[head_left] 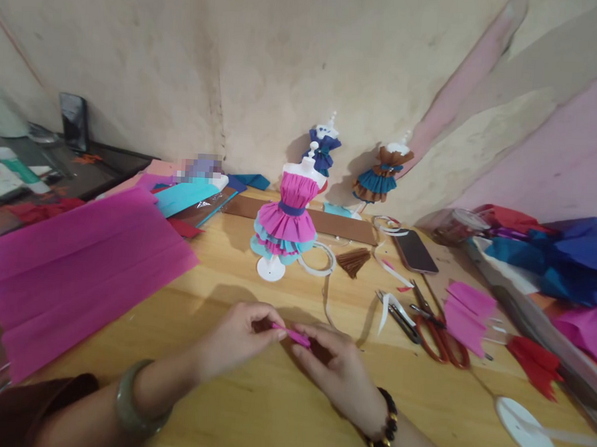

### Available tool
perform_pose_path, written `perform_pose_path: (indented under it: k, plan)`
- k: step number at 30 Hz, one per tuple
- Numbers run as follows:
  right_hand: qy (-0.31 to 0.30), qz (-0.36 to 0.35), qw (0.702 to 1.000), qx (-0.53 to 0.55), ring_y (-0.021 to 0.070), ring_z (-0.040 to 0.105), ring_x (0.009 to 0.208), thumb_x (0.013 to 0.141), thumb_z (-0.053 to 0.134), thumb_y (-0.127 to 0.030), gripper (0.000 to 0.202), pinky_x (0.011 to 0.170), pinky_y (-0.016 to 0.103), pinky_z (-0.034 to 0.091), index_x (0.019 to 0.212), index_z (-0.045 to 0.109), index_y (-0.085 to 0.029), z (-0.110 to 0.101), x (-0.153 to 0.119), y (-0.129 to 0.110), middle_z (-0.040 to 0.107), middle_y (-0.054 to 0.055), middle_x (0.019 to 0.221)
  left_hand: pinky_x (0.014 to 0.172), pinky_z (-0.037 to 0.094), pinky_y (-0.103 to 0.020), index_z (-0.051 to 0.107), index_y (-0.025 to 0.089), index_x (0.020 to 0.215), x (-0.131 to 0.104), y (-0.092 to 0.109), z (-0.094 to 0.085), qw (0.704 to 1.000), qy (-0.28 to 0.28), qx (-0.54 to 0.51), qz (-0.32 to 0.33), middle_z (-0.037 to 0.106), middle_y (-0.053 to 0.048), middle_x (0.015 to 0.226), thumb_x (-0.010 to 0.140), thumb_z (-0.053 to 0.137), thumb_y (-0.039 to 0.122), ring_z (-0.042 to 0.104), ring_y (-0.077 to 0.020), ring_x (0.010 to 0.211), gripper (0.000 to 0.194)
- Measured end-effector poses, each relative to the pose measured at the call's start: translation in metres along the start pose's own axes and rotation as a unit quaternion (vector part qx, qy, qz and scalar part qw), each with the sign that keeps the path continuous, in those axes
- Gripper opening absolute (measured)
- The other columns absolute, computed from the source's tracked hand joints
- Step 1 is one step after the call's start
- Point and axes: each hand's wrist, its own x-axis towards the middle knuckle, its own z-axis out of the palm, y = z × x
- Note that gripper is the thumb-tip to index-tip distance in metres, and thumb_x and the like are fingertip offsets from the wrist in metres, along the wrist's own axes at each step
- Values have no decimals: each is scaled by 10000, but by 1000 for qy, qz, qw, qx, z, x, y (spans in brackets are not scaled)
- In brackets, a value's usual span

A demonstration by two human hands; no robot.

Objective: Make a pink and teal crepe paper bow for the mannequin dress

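Between my two hands is a small folded strip of magenta crepe paper [300, 337]. My left hand [245, 334] pinches its left end between thumb and fingertips. My right hand [329, 358] grips the other end the same way, low over the wooden table. Just beyond them stands a small white mannequin [271, 269] in a magenta and light-blue ruffled paper dress [289, 216] with a dark blue waistband. A large magenta crepe sheet [86, 266] lies to the left of my left hand. Right of my right hand are orange-handled scissors [437, 337] and thread snips [398, 315].
Two more dressed mannequins, one in a blue dress [323, 151] and one in a brown and teal dress [381, 174], stand by the wall. A tape roll [318, 259], a phone [417, 251] and magenta scraps [468, 316] lie rightward. A white disc [528, 432] sits front right.
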Motion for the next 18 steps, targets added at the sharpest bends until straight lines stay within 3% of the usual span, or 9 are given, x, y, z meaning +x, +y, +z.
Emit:
perform_pose_path:
  k: [7,13,15,18]
  plan:
    - [6,2,1000,-21,170,634,709,883,599,-282,142,657,273,499,897,715,-203,0,0,-3,713,43,781,659,442,-236,691,185,727,0,0,1,998,-5,47,41,669,0,710,770,596,284,591,-139,700,144]
    - [18,-60,996,-57,154,601,669,892,541,-208,139,622,258,467,848,673,-197,-4,0,-6,667,29,721,689,457,-257,653,189,741,-2,3,3,992,-14,101,74,653,3,724,793,567,248,598,-145,725,117]
    - [21,-84,993,-77,153,587,658,876,536,-177,125,609,259,456,844,655,-197,-5,1,-7,658,28,715,724,472,-276,622,193,826,-4,1,5,990,-10,115,79,660,-3,801,779,576,218,613,-158,776,71]
    - [24,-124,984,-126,165,583,671,845,531,-132,120,620,275,455,846,637,-188,-6,2,-8,660,42,731,769,488,-297,556,202,980,-8,1,8,986,4,138,98,650,-19,942,770,586,199,620,-177,861,212]
